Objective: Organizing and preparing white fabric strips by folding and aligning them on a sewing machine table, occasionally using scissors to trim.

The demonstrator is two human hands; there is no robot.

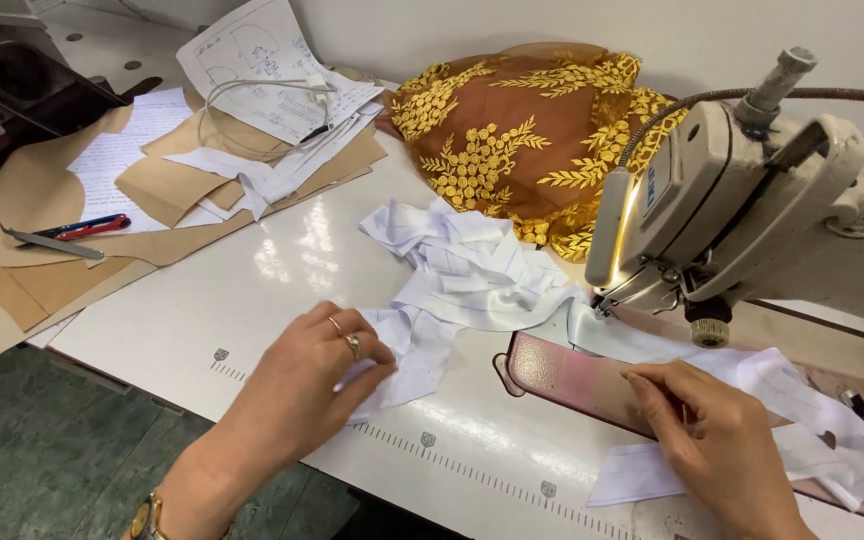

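My left hand, with two rings, pinches the near end of a long white fabric strip that lies bunched on the white table. My right hand rests flat on white fabric pieces lying on the pink plate beside the sewing machine's needle area. The cream sewing machine stands at the right, and the strip runs under its head.
Brown net fabric with yellow embroidery is heaped behind the strip. Brown paper patterns, written sheets and a white cable lie at the back left. Red-handled scissors rest on the patterns. Another machine sits far left.
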